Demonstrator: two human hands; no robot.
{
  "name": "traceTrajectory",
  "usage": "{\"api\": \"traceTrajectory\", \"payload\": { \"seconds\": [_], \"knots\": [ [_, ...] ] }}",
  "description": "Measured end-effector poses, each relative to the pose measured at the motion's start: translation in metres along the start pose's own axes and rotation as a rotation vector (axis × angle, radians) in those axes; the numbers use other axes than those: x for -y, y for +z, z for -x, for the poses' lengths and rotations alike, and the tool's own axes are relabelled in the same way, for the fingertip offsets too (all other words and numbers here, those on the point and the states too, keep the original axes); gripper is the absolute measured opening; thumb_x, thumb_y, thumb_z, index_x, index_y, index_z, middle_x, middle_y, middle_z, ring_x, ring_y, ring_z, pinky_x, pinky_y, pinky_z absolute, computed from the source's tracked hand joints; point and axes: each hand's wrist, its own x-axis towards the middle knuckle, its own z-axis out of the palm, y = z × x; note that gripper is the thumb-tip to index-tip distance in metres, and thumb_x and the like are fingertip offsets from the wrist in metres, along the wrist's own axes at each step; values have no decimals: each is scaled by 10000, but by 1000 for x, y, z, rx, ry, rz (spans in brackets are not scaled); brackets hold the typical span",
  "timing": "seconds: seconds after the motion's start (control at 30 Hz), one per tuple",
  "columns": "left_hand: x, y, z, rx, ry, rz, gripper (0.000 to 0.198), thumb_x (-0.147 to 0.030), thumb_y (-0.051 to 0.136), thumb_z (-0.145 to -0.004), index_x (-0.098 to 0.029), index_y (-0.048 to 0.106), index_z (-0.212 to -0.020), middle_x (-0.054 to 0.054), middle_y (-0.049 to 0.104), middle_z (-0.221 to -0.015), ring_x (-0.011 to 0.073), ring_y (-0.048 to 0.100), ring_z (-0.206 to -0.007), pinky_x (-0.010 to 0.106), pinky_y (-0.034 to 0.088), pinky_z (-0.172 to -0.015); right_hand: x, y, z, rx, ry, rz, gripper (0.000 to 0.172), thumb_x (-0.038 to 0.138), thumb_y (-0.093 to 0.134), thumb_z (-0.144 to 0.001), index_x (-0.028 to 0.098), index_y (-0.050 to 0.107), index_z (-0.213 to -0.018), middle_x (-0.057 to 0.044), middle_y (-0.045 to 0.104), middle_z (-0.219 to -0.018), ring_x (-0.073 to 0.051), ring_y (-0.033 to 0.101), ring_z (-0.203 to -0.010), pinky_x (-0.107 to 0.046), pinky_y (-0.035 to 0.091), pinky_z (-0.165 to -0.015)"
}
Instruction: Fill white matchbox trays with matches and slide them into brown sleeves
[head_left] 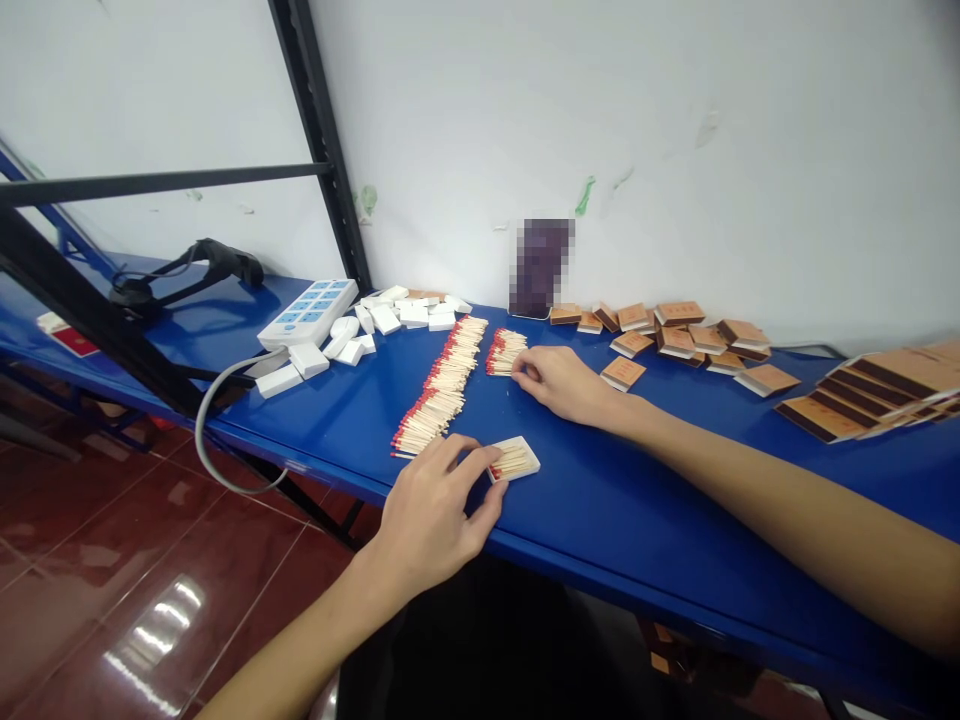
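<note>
Near the front edge of the blue table, my left hand (pixel 442 505) grips a small white matchbox tray (pixel 529 458) by its left end between thumb and fingers. Red-tipped matches lie inside that tray. My right hand (pixel 562 383) is farther back, its fingers curled together at the right edge of a small pile of matches (pixel 506 352). Whatever those fingertips hold, if anything, is hidden. A long slanting row of matches (pixel 442 390), red heads to the left, stretches from behind my left hand toward the wall.
White empty trays (pixel 386 319) lie scattered at the back left beside a power strip (pixel 309 312) with a grey cable. Brown matchbox sleeves (pixel 679 312) are heaped at the back right, with larger stacked boxes (pixel 885 390) beyond. A blurred dark panel (pixel 541 268) leans on the wall.
</note>
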Motion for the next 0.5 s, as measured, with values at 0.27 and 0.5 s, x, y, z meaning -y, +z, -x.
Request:
{"api": "traceTrajectory", "payload": {
  "seconds": [0.27,0.5],
  "knots": [
    [0,1,0,-10,6,-7,195,-253,569,-927,-194,646,-1096,75,665,-1038,227,639,-933,383,573,-826,-2,4,0,-5,-30,39,163,213,457,-943,156,602,-892,-59,629,-804,-157,507,-689,-268,322,-642],
    [1,1,0,-14,13,-20,198,-265,564,-933,-201,637,-1105,81,665,-1047,225,643,-939,382,573,-842,1,3,-1,1,11,4,168,220,475,-931,162,617,-862,-55,639,-795,-151,515,-673,-266,325,-634]
  ]
}}
